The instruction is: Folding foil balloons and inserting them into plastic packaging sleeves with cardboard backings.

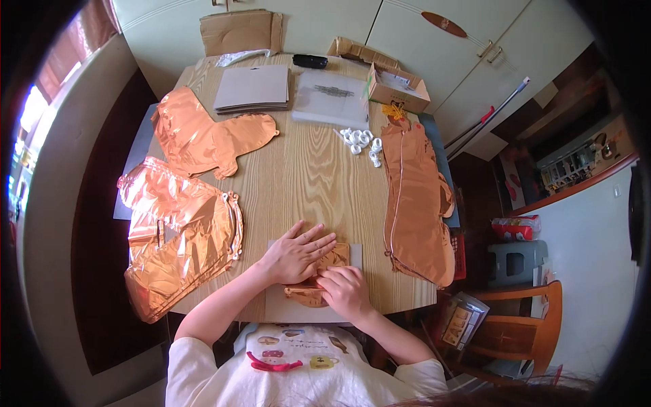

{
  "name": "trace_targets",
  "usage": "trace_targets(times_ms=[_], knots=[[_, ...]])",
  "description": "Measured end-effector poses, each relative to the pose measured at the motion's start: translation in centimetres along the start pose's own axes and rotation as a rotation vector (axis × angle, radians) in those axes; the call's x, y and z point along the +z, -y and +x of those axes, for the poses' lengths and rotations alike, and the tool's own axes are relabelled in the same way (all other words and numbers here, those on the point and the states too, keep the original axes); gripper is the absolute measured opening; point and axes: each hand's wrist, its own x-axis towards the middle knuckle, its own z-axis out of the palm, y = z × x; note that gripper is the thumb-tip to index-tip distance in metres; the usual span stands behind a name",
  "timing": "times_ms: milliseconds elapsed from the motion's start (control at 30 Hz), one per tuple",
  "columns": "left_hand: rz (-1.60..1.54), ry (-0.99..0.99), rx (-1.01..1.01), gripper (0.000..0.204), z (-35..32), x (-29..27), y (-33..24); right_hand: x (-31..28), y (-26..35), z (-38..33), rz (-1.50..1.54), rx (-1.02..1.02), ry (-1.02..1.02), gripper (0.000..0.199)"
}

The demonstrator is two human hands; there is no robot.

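Pale cabinet doors point(325, 30) back a wood-grain table point(315, 183), at whose near edge a person works. There, a folded copper-coloured foil balloon point(336, 254) lies on a grey card point(277, 308), mostly hidden by two bare hands. The left hand point(296, 258) rests flat across it, fingers long and slightly parted, pressing rather than gripping. The right hand point(344, 292) curls its fingers at the foil's near side, just beside the left; whether they pinch a fold or only press cannot be told. The foil looks springy and slick, so a layer could pop open if the flat palm lifts early, and a hard tug at a crease might tear it. The card could also slide, since its near side sits close to the table's edge. Bare wood runs ahead of the hands, giving room to push forward; sideways they are bounded by a crinkled foil pile point(176, 237) on the left and a long foil stack point(417, 197) on the right, near the right edge. Farther off lie white rolls point(359, 139), clear plastic bags point(329, 102), a grey card stack point(251, 88) and an open carton point(400, 91).
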Motion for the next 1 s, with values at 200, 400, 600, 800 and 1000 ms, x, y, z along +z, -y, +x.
trace_targets(times_ms=[200,400,600,800,1000], knots=[[-0.024,0.015,-0.002,0.058,0.0,0.3,0.2,-0.7,0.3,1.3,-0.260,-0.264,-0.177,0.006],[-0.017,0.025,0.003,0.058,0.1,0.2,0.2,0.0,0.2,0.7,-0.278,-0.236,-0.001,0.014],[-0.011,0.033,-0.006,0.059,-0.1,0.2,0.1,-0.6,0.9,1.1,-0.120,-0.200,-0.101,0.031],[-0.010,0.039,-0.001,0.059,0.0,-0.1,0.1,-0.1,0.8,0.9,-0.226,-0.201,-0.145,0.018],[0.003,0.029,-0.002,0.059,0.0,0.1,0.1,0.1,1.3,0.5,-0.300,-0.258,-0.166,0.014]])
